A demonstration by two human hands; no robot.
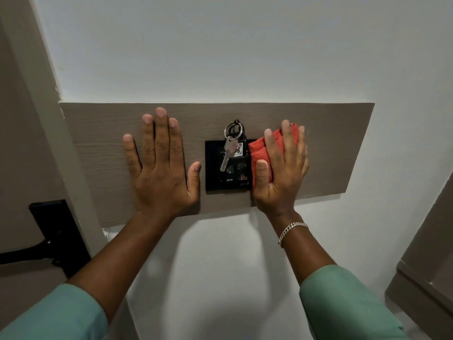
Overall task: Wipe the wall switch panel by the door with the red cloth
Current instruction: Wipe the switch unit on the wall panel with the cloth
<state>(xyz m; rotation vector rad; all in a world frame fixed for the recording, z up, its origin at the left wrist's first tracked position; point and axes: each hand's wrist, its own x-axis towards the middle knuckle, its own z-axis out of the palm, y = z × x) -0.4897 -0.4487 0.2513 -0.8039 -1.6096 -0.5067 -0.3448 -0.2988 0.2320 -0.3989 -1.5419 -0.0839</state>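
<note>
A black switch panel [215, 168] is set into a long grey-brown wooden board [331, 143] on the white wall. A silver key with a ring and a numbered tag [229, 148] hangs in front of the panel's upper half. My right hand [282, 168] presses a folded red cloth [259, 153] flat against the panel's right edge and the board beside it. My left hand [161, 163] lies flat on the board to the left of the panel, fingers spread, holding nothing.
A door with a black lock plate and lever handle [54, 239] stands at the left, its frame [36, 94] meeting the board's left end. Another grey-brown surface [429, 253] juts in at the lower right. White wall lies above and below the board.
</note>
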